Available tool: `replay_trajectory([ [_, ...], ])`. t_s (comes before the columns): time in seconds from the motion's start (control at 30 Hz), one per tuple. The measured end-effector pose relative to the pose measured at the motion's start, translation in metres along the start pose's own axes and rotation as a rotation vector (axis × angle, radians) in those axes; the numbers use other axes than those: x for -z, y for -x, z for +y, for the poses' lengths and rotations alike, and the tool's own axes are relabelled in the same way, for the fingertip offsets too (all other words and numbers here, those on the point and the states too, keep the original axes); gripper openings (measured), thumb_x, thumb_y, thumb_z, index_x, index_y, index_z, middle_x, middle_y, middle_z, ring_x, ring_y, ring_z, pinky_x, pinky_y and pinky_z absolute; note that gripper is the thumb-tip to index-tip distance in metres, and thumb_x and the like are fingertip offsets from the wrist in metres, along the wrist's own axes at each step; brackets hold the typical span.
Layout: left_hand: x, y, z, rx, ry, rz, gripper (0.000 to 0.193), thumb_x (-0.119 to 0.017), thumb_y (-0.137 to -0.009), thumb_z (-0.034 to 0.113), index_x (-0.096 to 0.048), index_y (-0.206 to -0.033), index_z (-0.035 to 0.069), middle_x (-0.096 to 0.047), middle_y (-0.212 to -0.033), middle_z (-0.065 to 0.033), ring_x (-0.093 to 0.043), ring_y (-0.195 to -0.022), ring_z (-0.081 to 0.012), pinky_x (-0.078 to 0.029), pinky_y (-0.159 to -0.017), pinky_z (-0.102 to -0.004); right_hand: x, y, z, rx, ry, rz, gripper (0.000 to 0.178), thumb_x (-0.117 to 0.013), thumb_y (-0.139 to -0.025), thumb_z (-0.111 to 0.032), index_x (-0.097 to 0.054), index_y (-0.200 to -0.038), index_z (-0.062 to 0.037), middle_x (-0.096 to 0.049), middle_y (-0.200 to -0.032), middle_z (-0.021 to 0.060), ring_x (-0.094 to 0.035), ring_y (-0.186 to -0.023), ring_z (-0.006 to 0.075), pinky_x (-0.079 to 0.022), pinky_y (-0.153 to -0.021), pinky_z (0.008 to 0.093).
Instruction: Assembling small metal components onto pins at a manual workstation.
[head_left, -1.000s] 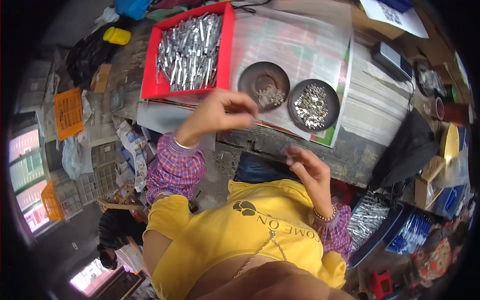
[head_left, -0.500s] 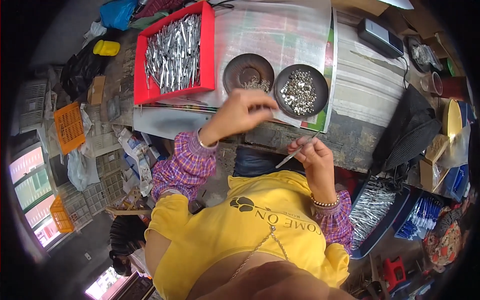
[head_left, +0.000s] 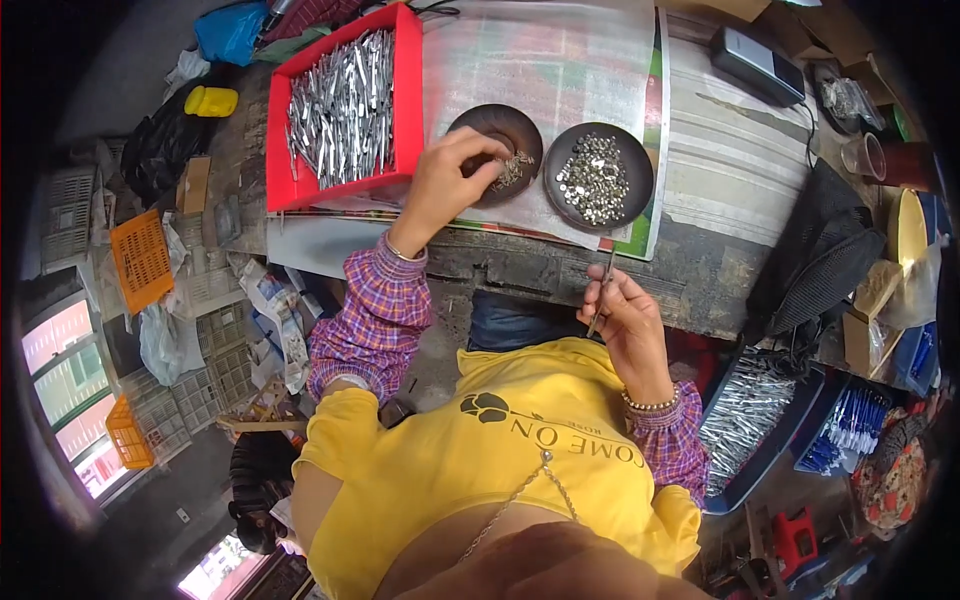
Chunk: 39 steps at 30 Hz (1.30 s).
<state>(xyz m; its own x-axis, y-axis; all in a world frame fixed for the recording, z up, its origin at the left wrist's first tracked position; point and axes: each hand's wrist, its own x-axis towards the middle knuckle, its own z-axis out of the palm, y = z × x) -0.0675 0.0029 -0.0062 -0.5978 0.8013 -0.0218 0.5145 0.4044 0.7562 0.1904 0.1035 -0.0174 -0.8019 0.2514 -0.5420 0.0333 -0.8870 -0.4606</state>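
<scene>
My left hand [head_left: 447, 187] is over the near left part of a dark round dish [head_left: 487, 116]. Its thumb and forefinger curl together in a pinch by a small heap of fine wiry metal bits [head_left: 515, 168]; whatever is between the tips is too small to make out. My right hand [head_left: 628, 318] grips a slim silver metal piece [head_left: 608, 267], held upright between thumb and fingers just off the table's near edge. Beside the first dish sits a second dark dish [head_left: 648, 190], holding many small shiny round metal pieces [head_left: 598, 180].
A red box [head_left: 409, 95] full of slim silver pieces stands left of the dishes. Clear sheeting [head_left: 540, 60] covers the table's middle. At the right are a grey device [head_left: 757, 68], a black mesh bag [head_left: 825, 245] and a blue tray [head_left: 738, 490] of silver pieces below.
My left hand has moved left and drawn its fingers together at the wiry bits. The slim metal piece in my right hand has turned from slanted to nearly upright.
</scene>
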Motion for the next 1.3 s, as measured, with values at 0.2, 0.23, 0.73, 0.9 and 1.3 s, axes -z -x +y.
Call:
replay_trajectory([
  [0.2,-0.009,0.002,-0.009,-0.262,-0.219,0.113,0.017,-0.066,-0.071,0.01,-0.065,-0.087,0.003,-0.061,-0.083,-0.0088,-0.057,-0.082,-0.0263,-0.045,-0.07,-0.0362,-0.003,-0.002,0.0,-0.029,0.058,0.002,0.032,-0.049,-0.092,-0.014,-0.049,-0.12,0.0033,-0.058,-0.09,0.0044,-0.055,-0.075,0.0102,-0.049,-0.073,0.0265],
  [0.23,-0.011,0.002,-0.011,-0.262,-0.218,0.111,0.017,-0.066,-0.071,0.01,-0.065,-0.087,0.003,-0.061,-0.083,-0.0088,-0.057,-0.082,-0.0263,-0.045,-0.07,-0.0362,-0.003,-0.001,0.0,-0.029,0.063,-0.001,0.032,-0.049,-0.092,-0.013,-0.049,-0.12,0.0035,-0.058,-0.09,0.0044,-0.055,-0.075,0.01,-0.049,-0.073,0.0265],
  [0.73,-0.009,0.006,-0.016,-0.085,0.182,0.139,0.012,-0.066,-0.075,0.004,-0.067,-0.087,0.003,-0.065,-0.077,-0.0022,-0.057,-0.063,-0.0062,-0.043,-0.054,-0.021,-0.002,-0.002,0.001,0.006,0.074,0.02,0.033,-0.047,-0.091,-0.008,-0.049,-0.121,0.0051,-0.058,-0.093,0.0056,-0.055,-0.074,0.0102,-0.052,-0.072,0.0263],
  [0.9,-0.017,0.026,0.03,0.119,0.605,-0.055,0.009,-0.063,-0.078,-0.003,-0.065,-0.086,-0.002,-0.064,-0.081,-0.0024,-0.059,-0.075,-0.0068,-0.047,-0.067,-0.0196,-0.005,-0.005,0.002,0.003,0.044,0.015,0.034,-0.046,-0.09,-0.004,-0.047,-0.124,0.0052,-0.058,-0.097,0.0068,-0.057,-0.079,0.0115,-0.053,-0.076,0.0285],
  [1.3,-0.059,0.044,0.046,0.064,0.671,-0.235,0.012,-0.061,-0.075,-0.009,-0.061,-0.086,-0.004,-0.06,-0.089,-0.007,-0.059,-0.083,-0.0123,-0.048,-0.075,-0.0244,-0.002,-0.005,0.009,0.035,0.08,-0.014,0.033,-0.049,-0.092,-0.007,-0.049,-0.123,0.0036,-0.059,-0.097,0.007,-0.058,-0.08,0.0109,-0.053,-0.077,0.0295],
])
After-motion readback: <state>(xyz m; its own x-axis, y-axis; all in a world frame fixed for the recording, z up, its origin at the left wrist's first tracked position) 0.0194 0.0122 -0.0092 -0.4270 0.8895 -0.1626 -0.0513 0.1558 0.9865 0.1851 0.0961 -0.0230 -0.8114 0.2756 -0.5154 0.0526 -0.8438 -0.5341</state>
